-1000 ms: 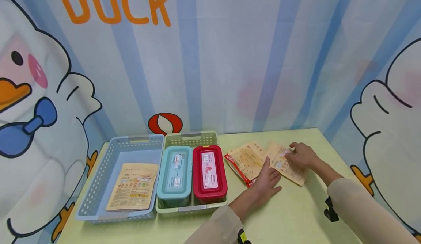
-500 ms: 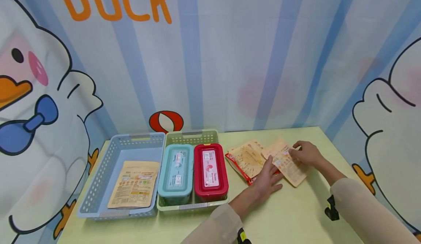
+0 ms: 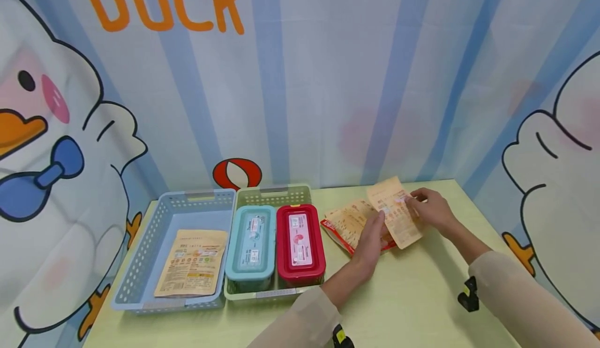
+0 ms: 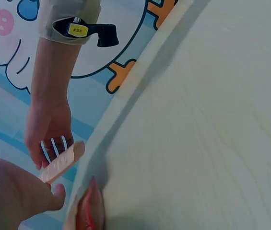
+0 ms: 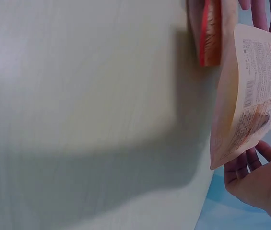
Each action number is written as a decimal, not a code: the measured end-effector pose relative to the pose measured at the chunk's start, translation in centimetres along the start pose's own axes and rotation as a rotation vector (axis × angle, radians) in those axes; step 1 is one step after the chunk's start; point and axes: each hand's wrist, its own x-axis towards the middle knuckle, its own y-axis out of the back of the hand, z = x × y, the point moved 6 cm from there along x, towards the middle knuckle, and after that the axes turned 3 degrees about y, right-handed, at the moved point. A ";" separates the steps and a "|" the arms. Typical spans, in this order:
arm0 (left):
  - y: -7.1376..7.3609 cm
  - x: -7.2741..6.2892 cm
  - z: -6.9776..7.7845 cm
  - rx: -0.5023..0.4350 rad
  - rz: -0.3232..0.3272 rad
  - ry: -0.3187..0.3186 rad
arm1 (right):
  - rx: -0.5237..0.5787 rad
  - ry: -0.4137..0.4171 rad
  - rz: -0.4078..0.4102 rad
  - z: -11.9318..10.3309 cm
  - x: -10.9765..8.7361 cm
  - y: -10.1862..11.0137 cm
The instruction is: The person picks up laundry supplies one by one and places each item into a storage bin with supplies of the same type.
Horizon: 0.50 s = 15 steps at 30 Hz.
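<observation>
My right hand (image 3: 430, 210) pinches a tan printed food pouch (image 3: 395, 218) by its right edge, thumb on the printed side and fingers behind. The pouch stands tilted up over the table, its shadow (image 5: 188, 120) below in the right wrist view. My left hand (image 3: 367, 244) holds the left edge. In the right wrist view the left hand's fingers (image 5: 269, 17) reach behind the pouch's upper edge. Behind the pouch and my left hand, partly hidden, lie red-edged tan packets (image 3: 347, 223).
A blue perforated basket (image 3: 171, 202) at the left holds another tan pouch (image 3: 192, 262). Beside it, a green basket (image 3: 274, 296) contains a turquoise-lidded box (image 3: 250, 241) and a red-lidded box (image 3: 300, 241). A duck-printed curtain (image 3: 323, 77) hangs behind the pale table (image 3: 408, 301).
The pouch has been tilted up off the table and shifted slightly left with my right hand. My left hand has turned from palm-down by the packets to the pouch's left edge.
</observation>
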 end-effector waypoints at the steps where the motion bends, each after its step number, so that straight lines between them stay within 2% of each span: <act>1: 0.1 -0.1 0.4 0.025 0.012 -0.010 | 0.018 -0.004 0.004 -0.3 0.0 0.0; 4: 0.1 -0.4 1.6 0.077 0.027 -0.050 | 0.071 -0.015 0.006 -1.4 0.1 0.2; 8: 0.3 -0.5 2.7 0.110 0.066 -0.057 | 0.105 -0.008 0.011 -2.5 0.4 0.3; 15: 0.6 -0.4 4.3 0.094 0.088 -0.080 | 0.162 -0.027 0.055 -3.0 0.6 0.4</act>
